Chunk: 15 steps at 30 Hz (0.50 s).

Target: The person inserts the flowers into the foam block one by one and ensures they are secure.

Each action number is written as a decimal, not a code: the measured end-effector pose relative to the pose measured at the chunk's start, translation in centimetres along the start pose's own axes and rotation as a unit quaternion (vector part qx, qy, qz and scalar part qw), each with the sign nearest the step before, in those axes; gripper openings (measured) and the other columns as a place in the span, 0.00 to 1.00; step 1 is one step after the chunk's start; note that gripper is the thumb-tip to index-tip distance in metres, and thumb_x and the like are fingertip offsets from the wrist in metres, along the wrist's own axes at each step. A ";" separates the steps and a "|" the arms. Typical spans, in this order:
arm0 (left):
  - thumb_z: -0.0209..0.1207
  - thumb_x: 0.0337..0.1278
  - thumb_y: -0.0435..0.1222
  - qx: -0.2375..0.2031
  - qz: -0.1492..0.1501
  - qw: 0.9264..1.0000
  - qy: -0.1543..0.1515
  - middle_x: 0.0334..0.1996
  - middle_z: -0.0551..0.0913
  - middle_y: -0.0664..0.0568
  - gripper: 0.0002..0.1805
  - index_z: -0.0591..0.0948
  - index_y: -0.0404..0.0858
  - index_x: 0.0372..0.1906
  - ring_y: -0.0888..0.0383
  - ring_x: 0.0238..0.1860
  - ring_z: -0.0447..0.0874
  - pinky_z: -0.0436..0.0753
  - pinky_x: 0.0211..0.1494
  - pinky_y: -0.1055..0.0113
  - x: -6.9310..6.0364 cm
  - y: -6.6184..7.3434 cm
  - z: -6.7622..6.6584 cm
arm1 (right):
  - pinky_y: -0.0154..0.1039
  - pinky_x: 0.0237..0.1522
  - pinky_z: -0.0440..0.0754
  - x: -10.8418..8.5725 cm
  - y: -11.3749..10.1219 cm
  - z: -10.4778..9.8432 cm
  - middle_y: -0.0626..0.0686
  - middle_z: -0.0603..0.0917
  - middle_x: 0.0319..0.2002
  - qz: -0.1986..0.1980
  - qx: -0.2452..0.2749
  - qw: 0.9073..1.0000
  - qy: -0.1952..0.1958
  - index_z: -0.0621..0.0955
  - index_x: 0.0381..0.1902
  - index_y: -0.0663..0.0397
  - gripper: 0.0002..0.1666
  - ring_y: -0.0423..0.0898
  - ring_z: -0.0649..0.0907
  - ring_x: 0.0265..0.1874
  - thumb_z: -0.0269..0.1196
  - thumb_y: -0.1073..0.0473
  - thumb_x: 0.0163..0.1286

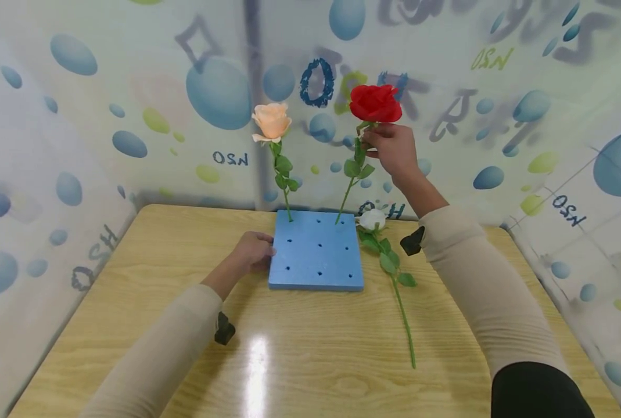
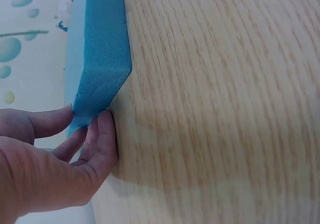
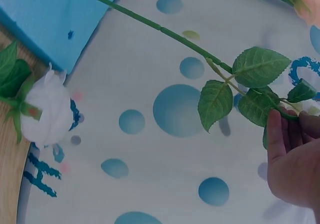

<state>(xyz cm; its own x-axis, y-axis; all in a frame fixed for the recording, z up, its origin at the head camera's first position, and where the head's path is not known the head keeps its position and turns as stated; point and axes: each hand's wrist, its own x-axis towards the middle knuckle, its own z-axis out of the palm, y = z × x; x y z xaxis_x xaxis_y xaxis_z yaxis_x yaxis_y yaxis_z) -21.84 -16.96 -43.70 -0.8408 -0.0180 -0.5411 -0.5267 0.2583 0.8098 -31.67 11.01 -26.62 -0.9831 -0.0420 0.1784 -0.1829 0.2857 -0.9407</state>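
Observation:
My right hand point(image 1: 392, 152) pinches the stem of a red rose point(image 1: 375, 103) just under the bloom. The rose leans, and its green stem point(image 3: 160, 28) runs down to a back hole of the blue foam board point(image 1: 305, 258). Whether the tip is inside that hole I cannot tell; in the right wrist view it appears right at the hole's edge. With thumb and fingers, my left hand point(image 1: 254, 251) holds the board's left edge, fingertips low by the table. A peach rose point(image 1: 272, 122) stands upright in the back left hole.
A white rose point(image 1: 373, 219) lies on the wooden table point(image 1: 310, 348) right of the board, its stem pointing toward me. Several holes dot the board. A patterned wall covering point(image 1: 226, 145) rises behind the table, with more at both sides.

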 end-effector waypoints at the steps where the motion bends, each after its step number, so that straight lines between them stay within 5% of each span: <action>1: 0.53 0.64 0.27 0.001 0.001 1.000 0.001 0.59 0.75 0.38 0.27 0.67 0.34 0.68 0.44 0.57 0.77 0.80 0.58 0.52 0.0 0.0 0.0 | 0.37 0.47 0.85 0.0 0.0 0.2 0.53 0.86 0.41 0.001 0.000 1.000 0.000 0.83 0.51 0.61 0.17 0.45 0.85 0.39 0.61 0.56 0.70; 15: 0.52 0.65 0.27 0.007 0.004 1.000 0.001 0.60 0.74 0.37 0.27 0.67 0.34 0.69 0.44 0.58 0.76 0.80 0.59 0.52 -0.4 0.2 0.1 | 0.40 0.50 0.84 0.4 0.6 2.9 0.57 0.84 0.45 0.006 -0.003 1.000 -0.007 0.82 0.52 0.61 0.17 0.48 0.84 0.43 0.60 0.57 0.71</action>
<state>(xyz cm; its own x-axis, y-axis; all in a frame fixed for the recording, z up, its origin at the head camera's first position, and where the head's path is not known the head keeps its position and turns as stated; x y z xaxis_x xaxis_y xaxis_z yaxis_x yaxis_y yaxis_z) -21.58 -16.82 -43.36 -0.8449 -0.0187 -0.5346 -0.5188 0.2717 0.8105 -32.22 8.39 -27.90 -0.9853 -0.0510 0.1629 -0.1707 0.2922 -0.9410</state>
